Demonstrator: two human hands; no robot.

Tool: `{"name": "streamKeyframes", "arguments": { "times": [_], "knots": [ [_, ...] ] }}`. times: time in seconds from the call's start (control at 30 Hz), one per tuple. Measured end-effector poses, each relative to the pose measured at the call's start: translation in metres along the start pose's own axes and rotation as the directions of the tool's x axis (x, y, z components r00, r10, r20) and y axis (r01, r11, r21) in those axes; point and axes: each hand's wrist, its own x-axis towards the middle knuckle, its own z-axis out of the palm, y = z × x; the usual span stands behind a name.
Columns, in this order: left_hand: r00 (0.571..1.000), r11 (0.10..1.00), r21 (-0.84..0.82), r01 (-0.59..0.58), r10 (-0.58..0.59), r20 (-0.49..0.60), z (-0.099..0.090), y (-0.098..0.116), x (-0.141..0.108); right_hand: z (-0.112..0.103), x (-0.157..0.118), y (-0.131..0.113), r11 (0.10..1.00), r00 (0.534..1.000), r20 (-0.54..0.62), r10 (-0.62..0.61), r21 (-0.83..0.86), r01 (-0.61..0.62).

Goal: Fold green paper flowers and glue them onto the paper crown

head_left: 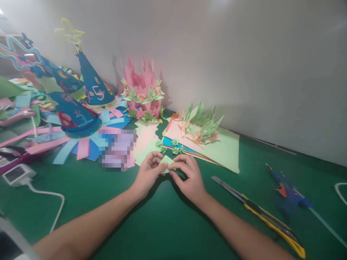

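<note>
Between both hands is a small light-green paper square point(168, 160), turned with a corner pointing up. My left hand point(151, 168) grips its left side, the thumb lying across its face. From the other side my right hand point(189, 173) pinches the lower right part with thumb and fingers. Part of the paper is hidden behind the fingers. Just beyond the hands lie several little folded green paper roses point(176, 150). Behind these, a green paper crown with peach flowers point(202, 126) rests on a stack of coloured paper sheets point(227, 150).
Right of my hands lie a yellow utility knife point(260, 213), its blade extended, and a blue glue gun point(291, 195). A pink paper crown point(142, 90) and blue cone hats point(94, 85) stand at the back left. A white charger point(18, 175) with cable lies left on the green table point(151, 224).
</note>
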Motion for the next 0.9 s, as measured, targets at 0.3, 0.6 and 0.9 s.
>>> {"name": "streamKeyframes", "arguments": {
  "times": [0.3, 0.6, 0.9],
  "knots": [
    [0.999, 0.998, 0.058, -0.038, 0.039, -0.015, 0.0003, 0.0032, 0.0, -0.0006, 0.0008, 0.0032, 0.995, 0.998, 0.048, 0.045, 0.087, -0.049],
    [0.998, 0.991, 0.118, -0.067, 0.067, 0.002, -0.0041, 0.0004, 0.0012, -0.0004, 0.0001, 0.0025, 0.998, 0.999, 0.035, -0.004, 0.061, 0.001],
    [0.998, 0.993, 0.106, -0.059, 0.059, 0.001, -0.0037, 0.001, 0.0012, 0.0004, 0.0006, 0.003, 0.998, 1.0, 0.028, -0.001, 0.056, -0.001]
  ]
}}
